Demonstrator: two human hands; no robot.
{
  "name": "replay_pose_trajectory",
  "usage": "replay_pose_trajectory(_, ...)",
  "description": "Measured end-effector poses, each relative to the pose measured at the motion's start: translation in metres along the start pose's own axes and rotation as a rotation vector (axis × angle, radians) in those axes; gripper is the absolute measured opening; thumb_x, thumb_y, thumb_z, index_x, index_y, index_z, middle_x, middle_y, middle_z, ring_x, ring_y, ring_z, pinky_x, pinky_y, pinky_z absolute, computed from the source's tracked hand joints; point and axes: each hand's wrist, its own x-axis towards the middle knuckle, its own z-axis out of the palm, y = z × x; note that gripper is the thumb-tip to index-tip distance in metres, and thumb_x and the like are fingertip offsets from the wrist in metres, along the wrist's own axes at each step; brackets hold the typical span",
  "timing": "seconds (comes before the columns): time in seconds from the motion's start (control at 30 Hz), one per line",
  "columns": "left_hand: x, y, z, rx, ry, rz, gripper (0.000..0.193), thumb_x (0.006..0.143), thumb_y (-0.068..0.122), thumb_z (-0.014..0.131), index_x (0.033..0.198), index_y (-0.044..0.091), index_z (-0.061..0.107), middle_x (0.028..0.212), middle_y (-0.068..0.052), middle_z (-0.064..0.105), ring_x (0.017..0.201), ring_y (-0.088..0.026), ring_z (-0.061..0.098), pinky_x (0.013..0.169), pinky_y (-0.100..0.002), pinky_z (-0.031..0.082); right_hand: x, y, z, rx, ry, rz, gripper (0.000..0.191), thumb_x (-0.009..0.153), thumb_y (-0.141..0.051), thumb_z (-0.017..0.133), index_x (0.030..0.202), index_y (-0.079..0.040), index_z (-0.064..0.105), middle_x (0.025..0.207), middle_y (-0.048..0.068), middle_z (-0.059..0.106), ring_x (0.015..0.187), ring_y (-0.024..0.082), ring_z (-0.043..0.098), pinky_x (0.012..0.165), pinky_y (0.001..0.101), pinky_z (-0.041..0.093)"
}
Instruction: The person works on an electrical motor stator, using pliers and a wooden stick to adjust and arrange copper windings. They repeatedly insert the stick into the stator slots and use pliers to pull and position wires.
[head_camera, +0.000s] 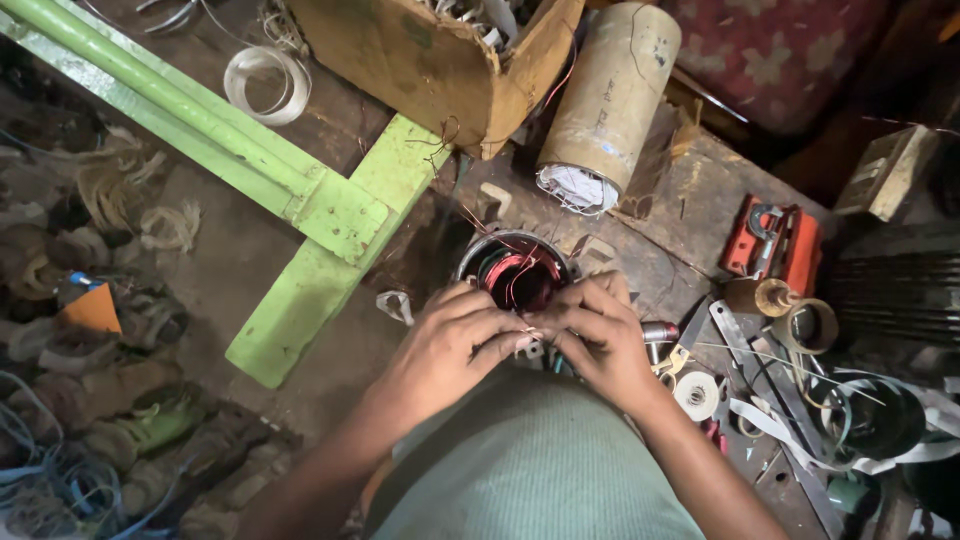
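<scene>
A round metal motor stator (518, 268) with red-copper wire coils inside stands upright on the workbench in front of me. My left hand (452, 345) and my right hand (598, 335) meet at its near rim, fingertips pinched together on the thin copper wires and a small pale piece. Loose red wire strands rise from the stator toward the back. What exactly sits between the fingertips is hidden by my fingers. My grey-green garment (535, 460) fills the bottom centre.
A green metal frame (300, 200) crosses the left side. Behind the stator are a torn cardboard box (430, 60) and a cardboard tube (610, 100). At right lie an orange case (775, 245), tape rolls (698, 392), metal strips and pale bands. Wire scraps pile at left.
</scene>
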Motion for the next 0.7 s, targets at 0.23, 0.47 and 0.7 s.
replay_pose_trajectory(0.23, 0.004, 0.001, 0.004, 0.006, 0.000, -0.037, 0.013, 0.091, 0.018, 0.076, 0.097, 0.006, 0.075, 0.086, -0.007, 0.067, 0.083, -0.026, 0.061, 0.079, -0.040, 0.049, -0.001, 0.004, -0.004, -0.025, 0.019, 0.032, 0.024, 0.077, -0.008, 0.080, 0.099, -0.017, 0.078, 0.097, 0.001, 0.069, 0.095, 0.023, 0.057, 0.090, 0.0379, 0.042)
replay_pose_trajectory(0.47, 0.012, 0.002, 0.008, 0.033, -0.023, -0.112, 0.011, 0.088, 0.020, 0.076, 0.093, 0.011, 0.075, 0.082, -0.002, 0.073, 0.080, -0.023, 0.064, 0.077, -0.039, 0.047, -0.005, 0.009, -0.005, 0.164, -0.002, 0.157, 0.011, 0.084, -0.004, 0.075, 0.093, -0.009, 0.070, 0.109, 0.002, 0.076, 0.123, 0.029, 0.063, 0.108, 0.0419, 0.048)
replay_pose_trajectory(0.7, 0.018, 0.002, 0.005, 0.030, -0.063, -0.102, 0.011, 0.089, 0.020, 0.075, 0.093, 0.010, 0.073, 0.087, -0.004, 0.074, 0.083, -0.023, 0.065, 0.078, -0.040, 0.046, -0.006, 0.008, -0.004, 0.146, 0.004, 0.202, 0.012, 0.086, -0.006, 0.076, 0.097, -0.008, 0.073, 0.106, 0.002, 0.077, 0.119, 0.028, 0.063, 0.106, 0.0419, 0.048)
